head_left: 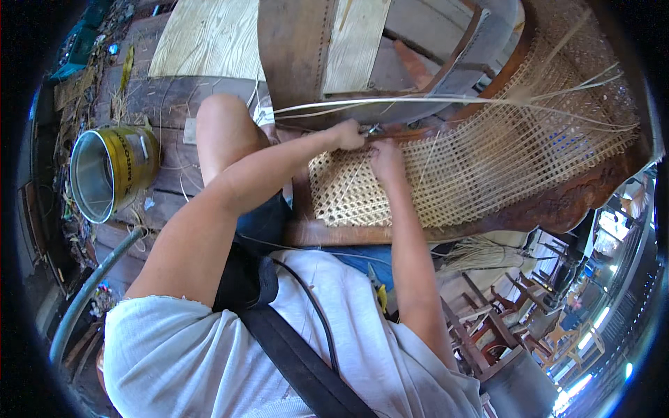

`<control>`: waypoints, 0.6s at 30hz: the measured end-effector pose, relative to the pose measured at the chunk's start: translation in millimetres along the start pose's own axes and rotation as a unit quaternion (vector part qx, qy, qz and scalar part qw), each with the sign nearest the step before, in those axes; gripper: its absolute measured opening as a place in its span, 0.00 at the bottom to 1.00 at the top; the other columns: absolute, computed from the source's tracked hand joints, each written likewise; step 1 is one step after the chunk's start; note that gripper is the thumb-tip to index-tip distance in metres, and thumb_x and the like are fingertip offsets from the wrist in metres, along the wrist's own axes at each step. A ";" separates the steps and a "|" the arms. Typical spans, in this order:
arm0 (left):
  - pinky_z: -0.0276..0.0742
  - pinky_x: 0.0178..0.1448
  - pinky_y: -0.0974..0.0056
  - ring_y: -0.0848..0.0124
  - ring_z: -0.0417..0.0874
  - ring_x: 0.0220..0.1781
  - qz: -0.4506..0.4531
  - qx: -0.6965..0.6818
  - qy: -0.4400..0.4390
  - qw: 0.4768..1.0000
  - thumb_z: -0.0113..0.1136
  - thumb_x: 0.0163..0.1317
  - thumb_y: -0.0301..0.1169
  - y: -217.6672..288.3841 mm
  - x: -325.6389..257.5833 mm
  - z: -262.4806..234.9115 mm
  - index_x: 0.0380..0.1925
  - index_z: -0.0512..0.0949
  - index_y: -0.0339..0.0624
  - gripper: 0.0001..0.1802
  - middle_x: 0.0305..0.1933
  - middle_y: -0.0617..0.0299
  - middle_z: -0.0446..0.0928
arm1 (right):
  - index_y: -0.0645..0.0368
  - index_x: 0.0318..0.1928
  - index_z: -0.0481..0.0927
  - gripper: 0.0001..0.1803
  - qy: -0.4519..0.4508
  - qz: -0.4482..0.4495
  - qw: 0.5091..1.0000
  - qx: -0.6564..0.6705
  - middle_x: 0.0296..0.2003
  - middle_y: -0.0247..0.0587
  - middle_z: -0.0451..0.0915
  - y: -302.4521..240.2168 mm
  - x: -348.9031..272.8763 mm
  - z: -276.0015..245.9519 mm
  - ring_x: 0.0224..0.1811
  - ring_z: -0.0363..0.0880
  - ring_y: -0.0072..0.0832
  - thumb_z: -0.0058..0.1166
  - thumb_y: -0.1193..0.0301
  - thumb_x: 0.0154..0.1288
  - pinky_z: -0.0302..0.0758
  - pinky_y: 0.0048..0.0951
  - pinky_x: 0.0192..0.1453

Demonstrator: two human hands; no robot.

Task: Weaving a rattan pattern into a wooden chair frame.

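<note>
— What's over on your left?
— A yellow metal can (111, 171), round and open-mouthed, lying on the worn planks.
— And your hands?
— My left hand (346, 134) has its fingers closed on a small metal tool (374, 129) at the wooden frame (557, 209) (dark, carved). My right hand (385, 159) presses flat, fingers spread, on the woven cane panel (488, 167), an open pale lattice with loose strands (446, 101) trailing right.

I saw one package only: a yellow metal can (111, 171) on the plank floor at my left, lying on its side, open mouth facing me, bare silvery inside. Its yellow label wrap carried dark lettering along the wall. A small pale square tag or scrap (189, 130) lay on the boards just beside my knee; couldn't tell what it was. No screens or signs seen.
</note>
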State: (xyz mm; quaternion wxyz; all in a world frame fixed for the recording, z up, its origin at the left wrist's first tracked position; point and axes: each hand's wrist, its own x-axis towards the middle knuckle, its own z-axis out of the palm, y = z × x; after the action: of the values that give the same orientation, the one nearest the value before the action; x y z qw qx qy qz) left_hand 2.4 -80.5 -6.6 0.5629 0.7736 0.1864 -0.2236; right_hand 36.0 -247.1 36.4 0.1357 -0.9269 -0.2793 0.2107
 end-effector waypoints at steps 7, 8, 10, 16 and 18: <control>0.71 0.58 0.59 0.55 0.79 0.53 -0.063 -0.020 0.033 0.997 0.62 0.48 0.38 -21.9 0.3 -5.4 0.45 0.78 0.31 0.26 0.48 0.41 0.79 | 0.58 0.42 0.84 0.14 -0.007 0.017 0.999 0.045 0.44 0.49 0.79 -4.7 -9.7 -2.2 0.46 0.78 0.47 0.48 0.76 0.59 0.73 0.40 0.54; 0.71 0.58 0.59 0.55 0.79 0.53 -0.065 -0.019 0.032 0.997 0.62 0.48 0.38 -22.6 -0.5 -3.4 0.45 0.78 0.31 0.26 0.48 0.41 0.79 | 0.57 0.42 0.85 0.13 -0.006 0.025 0.999 0.039 0.43 0.48 0.80 -5.4 -11.5 -2.0 0.47 0.78 0.45 0.49 0.75 0.59 0.73 0.38 0.54; 0.71 0.60 0.59 0.53 0.78 0.55 -0.084 0.008 0.011 0.996 0.62 0.48 0.39 -21.9 -2.3 -3.8 0.48 0.77 0.31 0.28 0.50 0.40 0.78 | 0.56 0.42 0.85 0.13 -0.012 0.015 0.999 0.044 0.44 0.48 0.79 -8.5 -11.8 -3.4 0.47 0.78 0.44 0.48 0.75 0.59 0.73 0.38 0.55; 0.71 0.60 0.58 0.51 0.78 0.54 -0.061 0.014 0.002 0.998 0.61 0.48 0.39 -20.6 1.0 -6.0 0.49 0.77 0.32 0.29 0.50 0.39 0.78 | 0.59 0.44 0.83 0.15 -0.012 -0.004 1.000 -0.010 0.44 0.49 0.79 -15.8 -10.8 -1.0 0.47 0.78 0.46 0.46 0.77 0.59 0.73 0.40 0.55; 0.71 0.60 0.58 0.51 0.79 0.54 -0.037 0.007 0.007 0.999 0.61 0.48 0.39 -19.4 5.0 -7.9 0.49 0.77 0.33 0.28 0.49 0.39 0.78 | 0.59 0.45 0.83 0.16 -0.002 -0.002 0.999 -0.053 0.43 0.51 0.79 -19.0 -8.9 -0.8 0.47 0.77 0.47 0.45 0.77 0.60 0.72 0.40 0.56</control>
State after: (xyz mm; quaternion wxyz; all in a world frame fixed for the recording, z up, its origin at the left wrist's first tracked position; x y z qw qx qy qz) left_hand -2.9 -67.0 -22.5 0.5475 0.7718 0.2169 -0.2398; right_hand 20.9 -237.1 47.0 0.0861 -0.9318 -0.2924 0.1973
